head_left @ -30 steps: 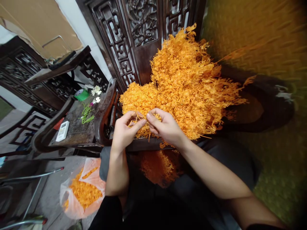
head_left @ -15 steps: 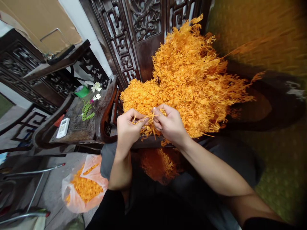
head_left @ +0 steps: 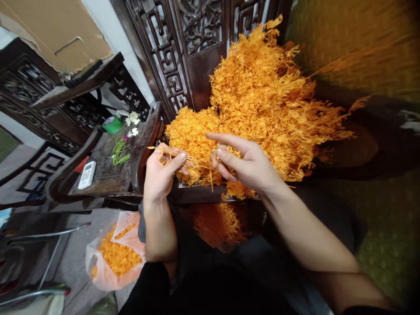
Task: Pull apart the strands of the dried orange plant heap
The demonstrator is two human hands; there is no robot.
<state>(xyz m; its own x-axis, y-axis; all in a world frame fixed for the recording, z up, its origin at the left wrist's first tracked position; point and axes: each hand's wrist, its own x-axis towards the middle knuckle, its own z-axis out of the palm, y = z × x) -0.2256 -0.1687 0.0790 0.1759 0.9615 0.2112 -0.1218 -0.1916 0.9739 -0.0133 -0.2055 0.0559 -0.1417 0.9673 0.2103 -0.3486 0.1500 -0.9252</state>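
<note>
My left hand [head_left: 160, 170] is closed, pinching thin orange stems [head_left: 170, 153] between thumb and fingers; their ends stick out on both sides. To its right, my right hand [head_left: 254, 164] has its index finger stretched out. Its other fingers are curled around small orange blossom-like pieces [head_left: 232, 151], pressed by the thumb. Behind both hands rises a big tangled heap of orange, branching sprigs [head_left: 262, 96] on a dark wooden seat. A lower mound of finer orange pieces [head_left: 193, 129] lies at the heap's left.
On a wooden side table [head_left: 105, 170] at left are a white remote control [head_left: 87, 175], green tape [head_left: 112, 124], white flowers [head_left: 132, 118] and green stems [head_left: 120, 152]. A plastic bag [head_left: 129, 273] with orange pieces lies on the floor. Carved wood panels [head_left: 205, 74] stand behind.
My hands have drawn apart from where they met. The left moved left with the orange stems; the right moved slightly right, and its index finger straightened.
</note>
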